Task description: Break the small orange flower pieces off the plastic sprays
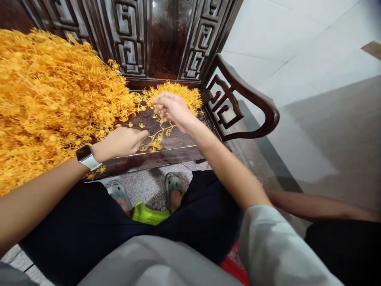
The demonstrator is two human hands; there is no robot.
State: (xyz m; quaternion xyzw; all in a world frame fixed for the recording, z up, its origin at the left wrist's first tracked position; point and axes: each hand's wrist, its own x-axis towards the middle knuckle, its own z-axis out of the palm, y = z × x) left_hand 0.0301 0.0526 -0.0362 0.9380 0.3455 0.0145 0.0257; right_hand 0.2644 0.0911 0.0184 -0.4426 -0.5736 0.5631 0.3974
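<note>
L hand (123,141) fingers pinched, seemingly on yellow sprig (158,139) nr tabletop's (179,141) front edge, go light; R hand (175,110) half-curled, hold unclear.

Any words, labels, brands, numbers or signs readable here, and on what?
None can be read.
Watch: dark face, no legible characters.
Clogs: any markings are too small to read.
Carved bench back: geometric fretwork, no lettering I can make out.
Yellow sprigs: no tag or label visible.

Probably a home: carved dark-wood bench (166,157), speckled floor (149,184), slip-on clogs (174,182).
</note>
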